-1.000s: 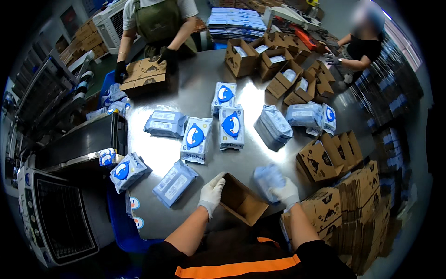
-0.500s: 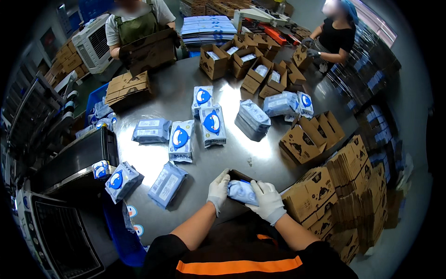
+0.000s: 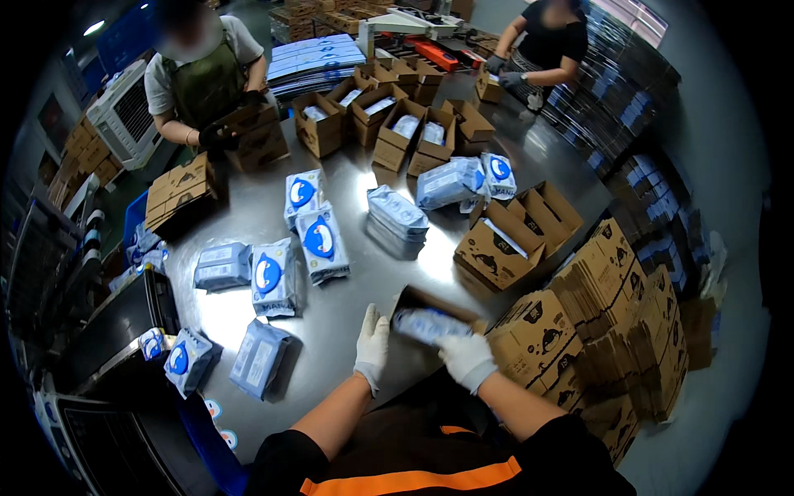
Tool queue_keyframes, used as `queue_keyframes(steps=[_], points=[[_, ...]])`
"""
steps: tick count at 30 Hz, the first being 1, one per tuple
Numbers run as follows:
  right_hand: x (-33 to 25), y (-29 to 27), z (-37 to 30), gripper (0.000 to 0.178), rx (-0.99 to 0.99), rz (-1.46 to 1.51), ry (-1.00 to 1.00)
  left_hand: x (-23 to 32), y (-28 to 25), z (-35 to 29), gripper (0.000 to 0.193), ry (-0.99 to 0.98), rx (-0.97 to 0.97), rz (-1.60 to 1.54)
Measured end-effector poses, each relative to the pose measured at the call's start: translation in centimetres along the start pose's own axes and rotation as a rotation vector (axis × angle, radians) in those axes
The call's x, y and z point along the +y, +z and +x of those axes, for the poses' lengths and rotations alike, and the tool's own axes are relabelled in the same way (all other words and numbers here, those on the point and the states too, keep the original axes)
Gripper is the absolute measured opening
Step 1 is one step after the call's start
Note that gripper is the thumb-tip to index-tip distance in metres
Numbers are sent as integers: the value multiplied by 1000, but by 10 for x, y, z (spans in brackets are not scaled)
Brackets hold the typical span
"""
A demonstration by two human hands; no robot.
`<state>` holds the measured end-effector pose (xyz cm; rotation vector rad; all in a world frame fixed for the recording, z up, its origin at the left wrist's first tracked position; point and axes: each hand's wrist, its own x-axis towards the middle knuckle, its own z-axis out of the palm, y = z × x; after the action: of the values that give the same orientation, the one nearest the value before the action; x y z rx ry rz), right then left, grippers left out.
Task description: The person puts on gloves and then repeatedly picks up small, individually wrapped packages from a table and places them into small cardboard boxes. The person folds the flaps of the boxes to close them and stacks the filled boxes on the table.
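In front of me an open brown cardboard box [image 3: 423, 299] is tilted, with a blue-and-white soft pack [image 3: 427, 325] lying in it, blurred by motion. My right hand [image 3: 467, 359], in a white glove, grips the box at its near right corner; some fingertips are hidden against the pack. To the left of the box, my left hand [image 3: 372, 345], also gloved, is held upright with fingers stretched and nothing in it. Beyond it on the metal table lie similar packs, the closest being a whale-print pack [image 3: 274, 278] and a pack turned back side up [image 3: 260, 359].
Open boxes [image 3: 499, 251] stand to the right, one with a white edge showing inside. Stacked flat cartons [image 3: 529, 341] rise by my right arm. Filled boxes [image 3: 399, 142] crowd the far side. Two co-workers handle boxes there, one at a carton [image 3: 258, 142]. A black conveyor [image 3: 124, 326] is left.
My left hand has let go of the box and opened beside it. The box has tilted in my right hand. The view has shifted right. The far-left co-worker's carton has been lowered to the table.
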<state>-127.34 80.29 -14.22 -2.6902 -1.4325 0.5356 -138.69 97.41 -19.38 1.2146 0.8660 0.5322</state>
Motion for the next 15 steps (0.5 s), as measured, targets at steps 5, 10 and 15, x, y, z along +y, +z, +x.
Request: queue_keyframes(steps=[5,10,15], points=[[97,-40,31,33,287,-79,167,-26,49,-3,47,-208,-572,207],[137,4,-87,70,1094,676,730,-26,109,-26,59,-13,-942,559],[129,107,-183,82,596,1033,1421,-43,174,-55,86,93,-1091,1122]])
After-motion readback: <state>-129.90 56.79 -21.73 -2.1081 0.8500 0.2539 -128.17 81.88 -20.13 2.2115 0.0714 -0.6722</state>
